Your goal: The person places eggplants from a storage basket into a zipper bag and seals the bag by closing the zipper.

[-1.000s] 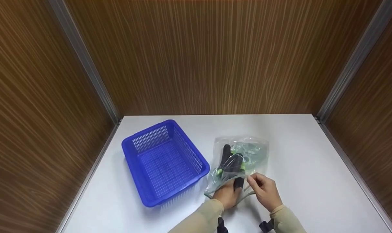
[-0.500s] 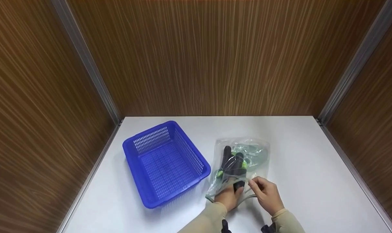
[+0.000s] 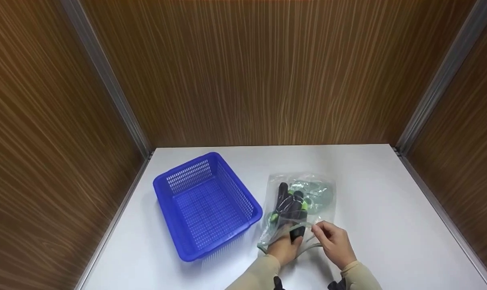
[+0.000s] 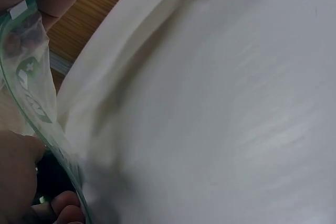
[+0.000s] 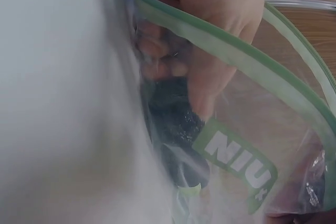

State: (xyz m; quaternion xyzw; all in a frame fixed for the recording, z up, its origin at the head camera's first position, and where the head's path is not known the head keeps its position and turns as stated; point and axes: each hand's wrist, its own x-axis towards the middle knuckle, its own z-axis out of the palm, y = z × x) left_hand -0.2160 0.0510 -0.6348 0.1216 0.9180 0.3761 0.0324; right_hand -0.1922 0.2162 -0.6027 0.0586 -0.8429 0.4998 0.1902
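A clear zip bag (image 3: 322, 197) with a green rim and green print lies on the table. Inside are several dark, rod-shaped things (image 3: 282, 191) with bright green parts; their kind is unclear. My left hand (image 3: 283, 250) reaches into the bag's mouth and grips a thick black rod-shaped thing (image 3: 298, 233). In the right wrist view, thumb and fingers of this left hand (image 5: 210, 30) close round the black thing (image 5: 178, 129) behind the plastic. My right hand (image 3: 335, 243) pinches the bag's upper rim and holds the mouth apart. Film and glare partly hide the contents.
A blue perforated plastic basket (image 3: 209, 209) stands to the left of the bag, with nothing in it. The white table (image 3: 388, 217) is bordered by wood-grain panels (image 3: 267, 80) at the back and both sides.
The head view has shifted slightly, so everything sits a little lower. Both hands keep their holds on the black rod-shaped thing and the bag's rim.
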